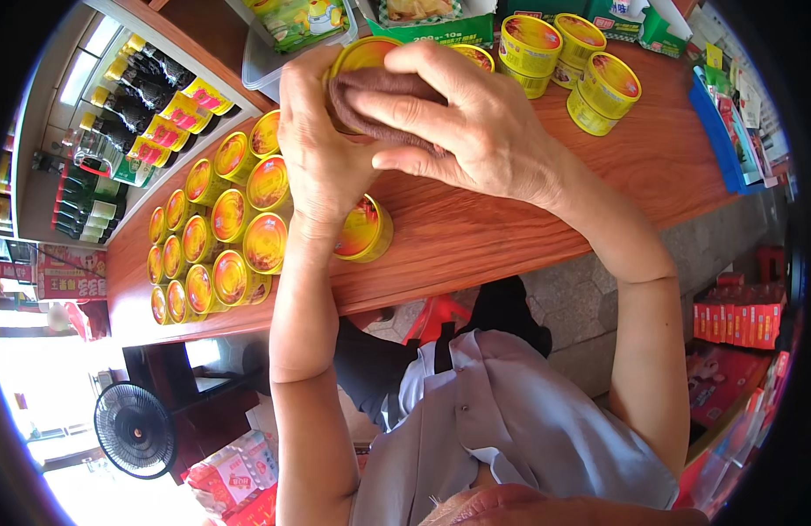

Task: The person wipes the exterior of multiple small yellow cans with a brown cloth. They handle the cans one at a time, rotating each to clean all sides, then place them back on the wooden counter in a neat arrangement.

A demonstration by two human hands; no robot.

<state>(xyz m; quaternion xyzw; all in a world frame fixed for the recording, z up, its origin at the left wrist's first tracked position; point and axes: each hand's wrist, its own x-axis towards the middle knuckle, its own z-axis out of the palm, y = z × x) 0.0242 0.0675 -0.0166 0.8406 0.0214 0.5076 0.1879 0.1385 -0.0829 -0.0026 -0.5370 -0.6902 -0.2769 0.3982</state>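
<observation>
Above the far part of the wooden table, my left hand (pixel 311 145) is wrapped round a round yellow can (pixel 360 54) and holds it up. My right hand (pixel 497 127) presses a dark brown cloth (pixel 392 112) against that can, fingers bent over the cloth. The cloth and both hands hide most of the can. Just below my left wrist, a single yellow can (pixel 370 230) stands on the table, partly covered by the wrist. Left of my forearm, several matching cans (pixel 230 215) stand upright in close rows.
More yellow cans (pixel 605 88) stand stacked on the reddish-brown table (pixel 484 232) at the far right. Behind are green cartons (pixel 432 28) and a clear plastic bin (pixel 269 66). A blue tray (pixel 719 131) sits at the right end. Bottles (pixel 155 110) fill shelves at left.
</observation>
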